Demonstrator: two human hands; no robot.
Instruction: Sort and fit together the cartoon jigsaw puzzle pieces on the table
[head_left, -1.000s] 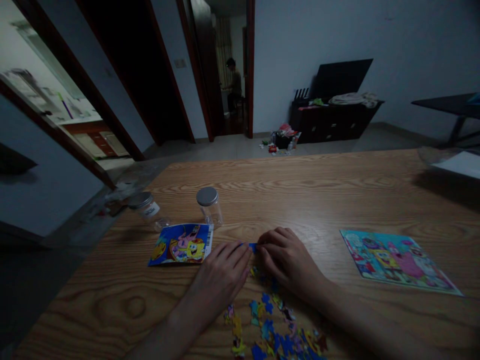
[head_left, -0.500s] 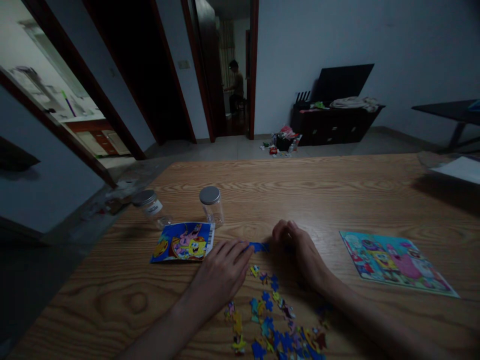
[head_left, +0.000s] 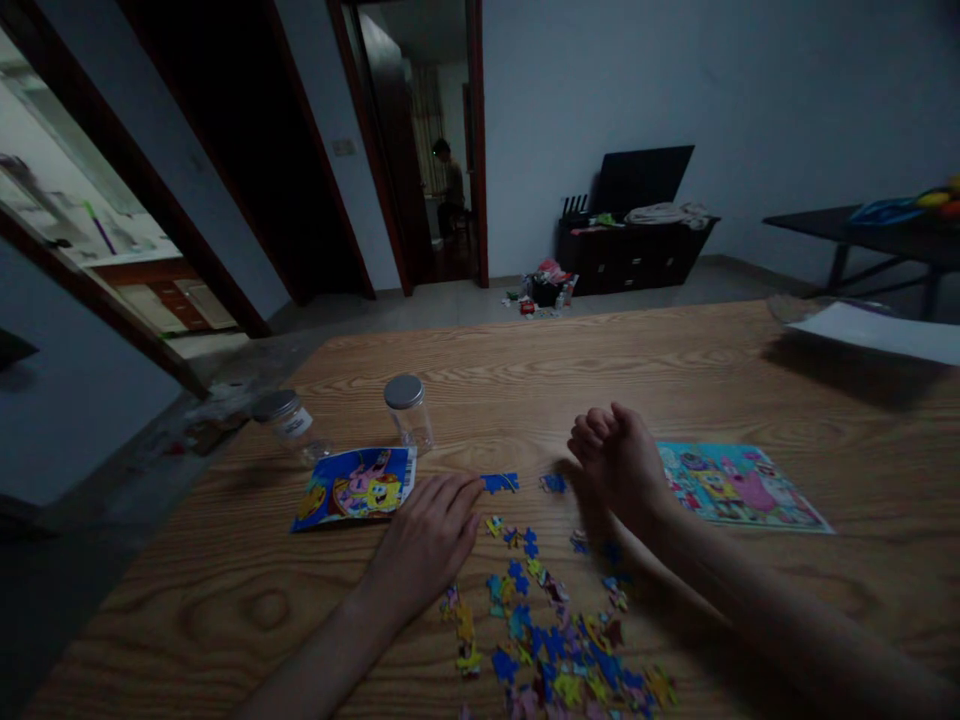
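My left hand lies flat on the wooden table, fingers stretched out, fingertips just left of a joined blue puzzle piece. My right hand is raised a little above the table with the fingers curled together; what is in them, if anything, is hidden. A single blue piece lies just left of it. A heap of loose puzzle pieces is spread between my forearms. A cartoon picture card lies left of my left hand.
A finished cartoon puzzle picture lies right of my right hand. Two clear jars with grey lids stand behind the card. A white sheet lies at the far right. A person sits in the room beyond the doorway.
My right hand has lifted off the blue pieces and moved right, curling its fingers. The joined blue piece and a single blue piece now lie uncovered. My left hand has stayed flat.
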